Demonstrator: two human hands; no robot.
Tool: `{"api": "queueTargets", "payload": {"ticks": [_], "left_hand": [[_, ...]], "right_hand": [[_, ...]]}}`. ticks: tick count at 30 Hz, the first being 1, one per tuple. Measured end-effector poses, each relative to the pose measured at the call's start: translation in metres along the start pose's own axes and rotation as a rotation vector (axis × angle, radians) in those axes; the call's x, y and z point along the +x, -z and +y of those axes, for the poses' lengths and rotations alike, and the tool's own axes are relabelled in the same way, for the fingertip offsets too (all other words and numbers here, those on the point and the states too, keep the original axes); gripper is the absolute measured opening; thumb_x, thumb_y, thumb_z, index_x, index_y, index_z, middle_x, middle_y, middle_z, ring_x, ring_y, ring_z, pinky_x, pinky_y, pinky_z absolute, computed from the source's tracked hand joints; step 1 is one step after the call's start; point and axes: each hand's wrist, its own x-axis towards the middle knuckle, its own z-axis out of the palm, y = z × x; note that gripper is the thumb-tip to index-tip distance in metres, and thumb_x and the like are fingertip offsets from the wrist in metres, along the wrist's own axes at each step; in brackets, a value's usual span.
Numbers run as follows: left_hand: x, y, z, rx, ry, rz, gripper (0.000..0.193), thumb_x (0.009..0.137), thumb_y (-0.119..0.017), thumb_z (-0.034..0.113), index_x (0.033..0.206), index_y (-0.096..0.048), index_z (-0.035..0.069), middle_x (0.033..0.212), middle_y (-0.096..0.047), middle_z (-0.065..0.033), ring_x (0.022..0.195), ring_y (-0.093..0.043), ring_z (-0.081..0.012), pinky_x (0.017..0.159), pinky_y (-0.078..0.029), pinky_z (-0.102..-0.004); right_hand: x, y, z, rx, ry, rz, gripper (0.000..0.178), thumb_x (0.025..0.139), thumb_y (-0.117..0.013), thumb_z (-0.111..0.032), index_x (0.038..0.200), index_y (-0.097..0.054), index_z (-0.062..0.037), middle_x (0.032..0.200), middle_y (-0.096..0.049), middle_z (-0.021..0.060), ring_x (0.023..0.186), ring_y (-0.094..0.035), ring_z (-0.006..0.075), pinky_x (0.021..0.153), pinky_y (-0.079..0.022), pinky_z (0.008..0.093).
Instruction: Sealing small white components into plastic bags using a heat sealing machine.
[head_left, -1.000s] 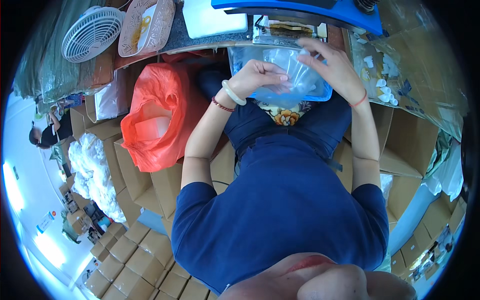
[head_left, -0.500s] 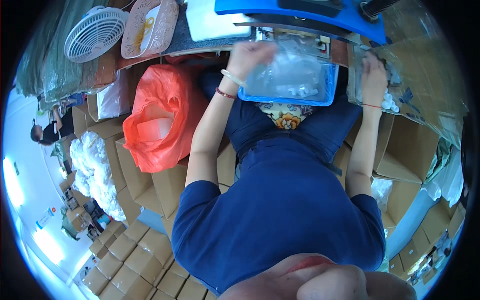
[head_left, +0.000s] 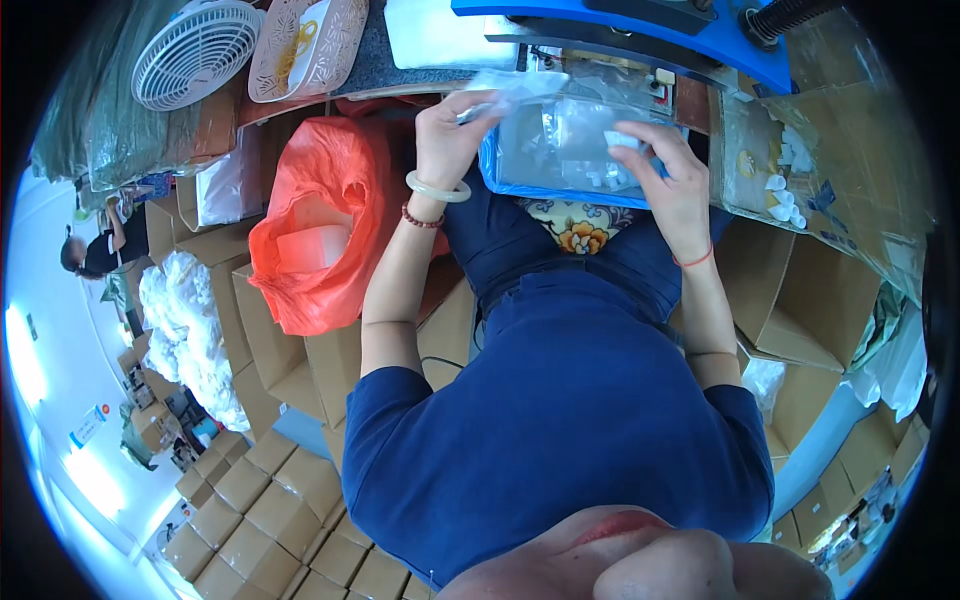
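Note:
My left hand (head_left: 452, 140) pinches a small clear plastic bag (head_left: 520, 90), which stretches off to the right and is partly smeared by motion. Between the thumb and forefinger of my right hand (head_left: 680, 178) is a small white piece (head_left: 622, 139), too small to name more exactly. Beneath both hands, at my lap, lies a tray lined with blue plastic (head_left: 560, 196). Several small white parts (head_left: 603, 176) and clear bags rest in it. More white pieces (head_left: 784, 204) sit on the bench to the right of my right hand.
A blue machine (head_left: 640, 22) with a black spring stands at the bench's far side. At left are a white fan (head_left: 198, 55), a pink basket (head_left: 306, 50) and a red plastic bag (head_left: 300, 240). Open cartons (head_left: 815, 290) flank me. Another person (head_left: 105, 250) is far left.
My right hand has come from the white pieces on the bench to over the tray, with one small piece. My left hand has moved left and now holds a clear bag.

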Motion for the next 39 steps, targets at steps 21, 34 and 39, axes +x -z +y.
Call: {"api": "queueTargets", "payload": {"ticks": [21, 34, 39], "left_hand": [[0.04, -0.085, -0.01, -0.993, 0.7, -0.52, 0.029, 0.095, -0.061, 0.01, 0.119, -0.06, -0.007, 0.111, -0.068, -0.0175, 0.104, -0.067, -0.0296, 0.087, -0.055, -0.0341], [0.072, -0.01, -0.046, 0.56, -0.46, 0.314, 0.03, 0.092, -0.066, 0.021, 0.117, -0.066, 0.003, 0.117, -0.068, -0.0113, 0.105, -0.065, -0.0281, 0.091, -0.049, -0.042], [0.019, -0.009, -0.093, 0.934, -0.588, 0.089, 0.036, 0.086, -0.069, 0.017, 0.121, -0.063, 0.009, 0.129, -0.063, -0.006, 0.121, -0.057, -0.0261, 0.104, -0.038, -0.0446]], "right_hand": [[0.026, 0.075, 0.069, -0.821, 0.04, 0.188, 0.03, 0.097, -0.057, -0.029, 0.116, -0.064, -0.006, 0.114, -0.066, 0.0175, 0.105, -0.063, 0.0327, 0.088, -0.05, 0.0393], [0.033, 0.064, 0.146, -0.888, -0.125, 0.421, 0.031, 0.092, -0.063, -0.027, 0.119, -0.063, -0.012, 0.118, -0.06, 0.0204, 0.106, -0.058, 0.0412, 0.089, -0.048, 0.0476], [0.018, 0.077, 0.169, -0.812, 0.007, 0.325, 0.022, 0.092, -0.064, -0.023, 0.111, -0.063, -0.01, 0.104, -0.062, 0.0236, 0.101, -0.059, 0.042, 0.086, -0.048, 0.049]]}}
